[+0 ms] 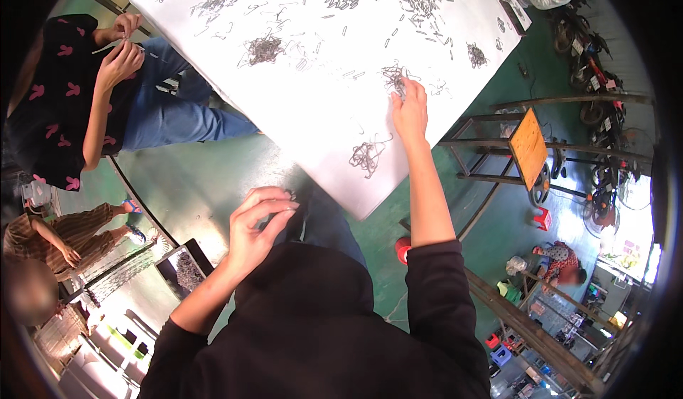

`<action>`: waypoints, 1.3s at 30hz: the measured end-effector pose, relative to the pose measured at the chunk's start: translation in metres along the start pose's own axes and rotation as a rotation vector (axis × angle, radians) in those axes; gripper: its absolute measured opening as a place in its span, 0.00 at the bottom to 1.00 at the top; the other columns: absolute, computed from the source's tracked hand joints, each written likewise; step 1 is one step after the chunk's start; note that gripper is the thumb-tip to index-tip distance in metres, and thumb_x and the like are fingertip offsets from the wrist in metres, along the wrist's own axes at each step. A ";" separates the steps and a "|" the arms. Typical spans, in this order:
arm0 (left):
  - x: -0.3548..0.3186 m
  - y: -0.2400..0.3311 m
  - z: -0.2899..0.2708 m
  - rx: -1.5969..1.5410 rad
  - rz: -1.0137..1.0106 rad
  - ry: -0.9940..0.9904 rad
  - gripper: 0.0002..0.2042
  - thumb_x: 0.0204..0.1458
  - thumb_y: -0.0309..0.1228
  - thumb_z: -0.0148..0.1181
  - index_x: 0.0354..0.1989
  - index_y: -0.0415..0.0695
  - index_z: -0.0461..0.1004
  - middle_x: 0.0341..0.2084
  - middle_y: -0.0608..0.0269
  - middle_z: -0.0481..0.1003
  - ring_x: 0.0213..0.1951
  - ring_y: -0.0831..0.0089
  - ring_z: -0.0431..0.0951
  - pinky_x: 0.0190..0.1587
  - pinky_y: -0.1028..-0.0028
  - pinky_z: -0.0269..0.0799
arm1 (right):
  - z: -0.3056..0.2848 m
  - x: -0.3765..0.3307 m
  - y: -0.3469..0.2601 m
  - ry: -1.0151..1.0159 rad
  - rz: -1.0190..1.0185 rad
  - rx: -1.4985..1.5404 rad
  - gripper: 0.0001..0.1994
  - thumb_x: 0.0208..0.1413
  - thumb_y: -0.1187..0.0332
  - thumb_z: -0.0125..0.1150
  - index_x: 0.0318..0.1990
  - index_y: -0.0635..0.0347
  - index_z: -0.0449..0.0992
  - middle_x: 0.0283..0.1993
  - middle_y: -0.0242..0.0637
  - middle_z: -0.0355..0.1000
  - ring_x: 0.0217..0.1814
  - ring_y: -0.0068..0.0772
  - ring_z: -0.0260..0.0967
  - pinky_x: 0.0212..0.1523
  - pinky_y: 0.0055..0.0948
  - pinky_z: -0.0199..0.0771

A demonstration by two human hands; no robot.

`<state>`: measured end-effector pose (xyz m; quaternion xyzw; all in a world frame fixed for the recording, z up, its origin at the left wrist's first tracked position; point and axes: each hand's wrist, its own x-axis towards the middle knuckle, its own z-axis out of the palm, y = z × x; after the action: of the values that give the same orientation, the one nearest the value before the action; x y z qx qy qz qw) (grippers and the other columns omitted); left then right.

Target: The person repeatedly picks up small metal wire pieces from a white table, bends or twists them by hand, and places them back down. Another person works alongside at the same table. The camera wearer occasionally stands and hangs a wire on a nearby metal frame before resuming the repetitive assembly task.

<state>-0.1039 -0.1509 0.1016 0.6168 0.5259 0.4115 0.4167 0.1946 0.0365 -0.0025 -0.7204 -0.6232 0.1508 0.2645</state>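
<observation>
White table (341, 114) is seen tilted across the upper frame, its top strewn with small grey metal wire clips, loose and in tangles. Green floor (192, 178) is seen under and around it. Black sleeves are seen coming in from the lower edge.

Right hand (409, 107) is stretched out over the table, fingertips pinched together on a small tangle of wire clips (393, 77). The tangle is thin, grey, springy-looking, lying on the table top right under and just past the fingertips, touching them. A second tangle (368, 155) is seen nearer the table's edge, left of the right forearm, not touched. A third clump (265, 49) is seen well apart, further up the table.

Left hand (257, 224) is held off the table above the lap, fingers curled loosely, thumb and forefinger close together; whether anything small is held there cannot be told.

Another person (64, 93) in a black top with pink shapes and blue jeans is seated at the table's left, both hands brought together at something small. An orange stool (528, 146) is seen on the right of the table.
</observation>
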 end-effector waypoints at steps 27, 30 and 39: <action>-0.014 -0.015 0.014 0.009 0.074 0.069 0.07 0.45 0.20 0.66 0.34 0.41 0.80 0.34 0.60 0.76 0.39 0.66 0.76 0.43 0.71 0.71 | -0.043 -0.041 -0.024 -0.479 0.246 0.881 0.06 0.58 0.72 0.59 0.40 0.65 0.72 0.31 0.35 0.75 0.26 0.19 0.67 0.28 0.20 0.69; -0.017 -0.018 0.006 0.018 0.097 0.026 0.08 0.45 0.19 0.65 0.34 0.40 0.80 0.34 0.60 0.76 0.38 0.66 0.76 0.41 0.71 0.71 | -0.051 -0.126 -0.091 -0.505 0.338 1.129 0.09 0.56 0.74 0.60 0.43 0.68 0.73 0.33 0.38 0.75 0.29 0.23 0.71 0.31 0.22 0.74; -0.026 -0.022 -0.012 0.004 0.112 -0.010 0.08 0.44 0.20 0.66 0.34 0.41 0.81 0.35 0.61 0.76 0.38 0.66 0.76 0.40 0.71 0.72 | -0.047 -0.233 -0.173 -0.327 0.316 1.179 0.02 0.57 0.76 0.60 0.36 0.65 0.74 0.40 0.31 0.69 0.36 0.17 0.66 0.34 0.15 0.66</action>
<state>-0.1248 -0.1731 0.0827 0.6480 0.4895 0.4300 0.3944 0.0372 -0.1861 0.1075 -0.5045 -0.3538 0.6144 0.4928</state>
